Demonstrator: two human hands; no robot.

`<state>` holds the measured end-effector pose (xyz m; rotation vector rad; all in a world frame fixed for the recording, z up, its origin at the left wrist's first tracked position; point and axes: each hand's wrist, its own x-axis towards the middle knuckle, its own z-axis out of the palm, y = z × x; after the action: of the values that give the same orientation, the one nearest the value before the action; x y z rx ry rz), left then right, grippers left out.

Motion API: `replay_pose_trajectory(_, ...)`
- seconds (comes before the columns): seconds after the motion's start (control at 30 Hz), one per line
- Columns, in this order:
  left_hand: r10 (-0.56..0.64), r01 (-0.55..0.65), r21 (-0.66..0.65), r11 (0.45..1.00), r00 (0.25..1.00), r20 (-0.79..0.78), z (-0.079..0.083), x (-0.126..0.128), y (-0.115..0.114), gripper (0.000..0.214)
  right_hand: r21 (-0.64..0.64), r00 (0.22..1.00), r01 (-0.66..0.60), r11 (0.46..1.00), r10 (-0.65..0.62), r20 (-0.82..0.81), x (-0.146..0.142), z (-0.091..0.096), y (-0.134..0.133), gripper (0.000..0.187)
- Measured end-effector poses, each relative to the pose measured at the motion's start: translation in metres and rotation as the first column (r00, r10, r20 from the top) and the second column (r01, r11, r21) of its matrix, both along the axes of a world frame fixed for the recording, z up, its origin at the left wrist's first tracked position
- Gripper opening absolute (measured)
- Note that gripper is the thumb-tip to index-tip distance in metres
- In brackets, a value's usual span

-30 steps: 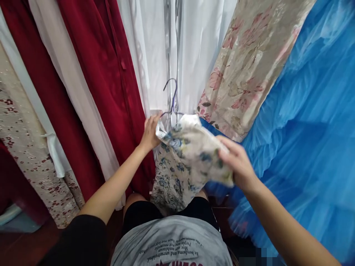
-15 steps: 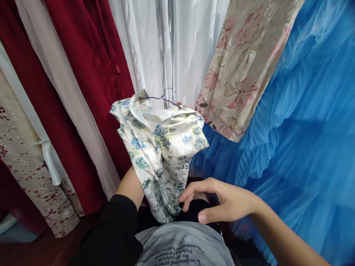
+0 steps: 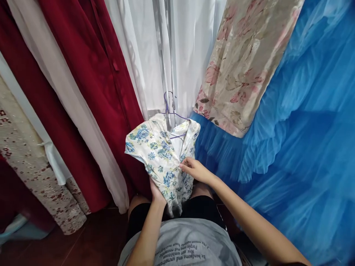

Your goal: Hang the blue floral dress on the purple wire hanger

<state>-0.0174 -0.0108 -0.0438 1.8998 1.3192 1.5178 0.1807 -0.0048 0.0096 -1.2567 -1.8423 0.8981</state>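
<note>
A white short-sleeved blouse [image 3: 158,151] with blue flowers and green leaves hangs in front of me on a thin purple hanger [image 3: 177,116]. The neck is a V with a lapel collar. My right hand [image 3: 194,169] pinches the front edge of the cloth just below the V, thumb and fingertips together. Lower down, my left hand [image 3: 157,193] holds the side of the blouse; its fingers are partly hidden behind the fabric. The bottom of the blouse gathers near my lap.
Behind the blouse hang white cloth [image 3: 188,55] and dark red dresses [image 3: 83,74]. To the right are a beige dress with pink flowers [image 3: 235,74] and blue ruffled tulle [image 3: 305,147]. A pale blue container [image 3: 24,232] stands on the brown floor [image 3: 91,240] at lower left.
The blouse has turned and its front now shows flatter, with more of the hanger visible. My left hand has come out to its side, and my right hand has moved up and taken the front edge.
</note>
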Motion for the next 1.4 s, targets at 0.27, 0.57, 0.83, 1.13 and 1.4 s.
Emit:
replay_pose_trajectory(0.27, -0.051, 0.311, -0.296, 0.903, 0.762, 0.645, -0.041, -0.010, -0.017, 0.057, 0.218, 0.991, 0.074, 0.973, -0.096, 0.094, -0.038, -0.033, 0.018, 0.019)
replay_pose_trajectory(0.57, 0.207, -0.247, 0.071, 0.966, 0.913, 0.351, -0.009, -0.018, -0.006, 0.044, 0.433, 0.875, -0.150, 0.889, -0.085, 0.477, -0.002, 0.011, -0.006, 0.014)
replay_pose_trajectory(0.83, -0.111, 0.120, -0.052, 0.991, 0.984, 0.142, -0.006, 0.036, 0.007, 0.013, 0.504, 0.687, -0.432, 0.748, -0.090, 0.721, -0.005, 0.084, 0.023, 0.014)
replay_pose_trajectory(1.13, -0.087, 0.087, 0.064, 0.994, 0.996, -0.001, 0.010, 0.018, 0.011, 0.013, 0.356, 0.473, -0.624, 0.696, -0.026, 0.881, -0.022, 0.107, 0.031, 0.016)
replay_pose_trajectory(1.4, -0.226, 0.223, -0.045, 0.974, 0.971, -0.077, -0.016, 0.014, -0.006, 0.017, 0.680, 0.609, -0.293, 0.672, -0.417, 0.674, -0.005, 0.207, 0.104, 0.019)
